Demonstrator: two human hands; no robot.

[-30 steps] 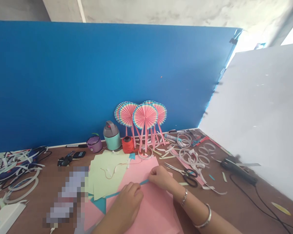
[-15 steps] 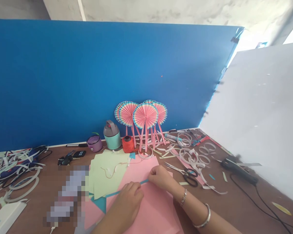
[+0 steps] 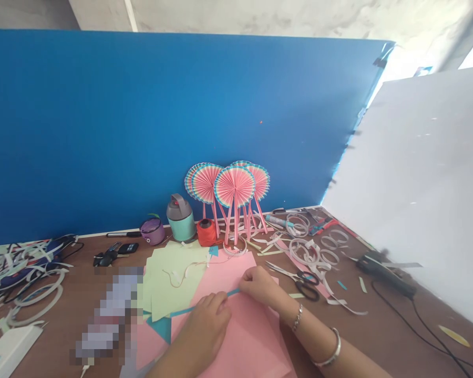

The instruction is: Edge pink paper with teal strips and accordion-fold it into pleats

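Note:
Both hands rest on a pink paper sheet [image 3: 244, 336] with a thin blue folded edge [image 3: 189, 311] running across it. My left hand [image 3: 205, 325] presses down on the fold with its fingers curled together. My right hand [image 3: 260, 286] pinches the blue edge at its right end. Pale green sheets [image 3: 173, 281] lie under the pink sheet to the left, with a blue triangle [image 3: 161, 328] of paper showing beside them.
Scissors [image 3: 299, 281] lie just right of my right hand. Pink paper fans [image 3: 228, 189] lean on the blue board [image 3: 142, 131], by a teal bottle [image 3: 180, 219], orange twine spool [image 3: 207, 232] and purple cup [image 3: 152, 231]. White paper rings [image 3: 311, 249], scraps and a black cabled tool [image 3: 382, 273] cover the brown table [image 3: 378, 325].

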